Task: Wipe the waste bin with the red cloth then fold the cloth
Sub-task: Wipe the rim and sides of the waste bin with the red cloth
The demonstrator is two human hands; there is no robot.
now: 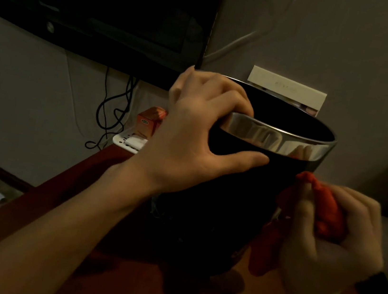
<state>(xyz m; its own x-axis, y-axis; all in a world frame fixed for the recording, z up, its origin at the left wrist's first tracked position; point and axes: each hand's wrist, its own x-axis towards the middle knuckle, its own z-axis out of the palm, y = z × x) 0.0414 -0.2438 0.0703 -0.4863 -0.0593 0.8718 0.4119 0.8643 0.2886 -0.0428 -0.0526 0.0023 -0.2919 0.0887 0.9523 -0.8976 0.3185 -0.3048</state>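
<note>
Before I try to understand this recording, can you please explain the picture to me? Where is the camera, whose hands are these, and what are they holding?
There is no machine here. The one picture comes from a camera worn on a person's head, looking forward and down, so both arms reach in from the bottom.

The left hand grips the waste bin at its top: fingers hooked over the shiny metal rim band, thumb lying on the black wall. The right hand holds a bunched red cloth against the bin's right side.

The bin stands on a reddish-brown wooden surface. Behind it lie a small orange box and a white tray, with black cables hanging down the wall. A dark screen is at upper left, and a white box is behind the bin. The room is dim, so small details are unclear.
</note>
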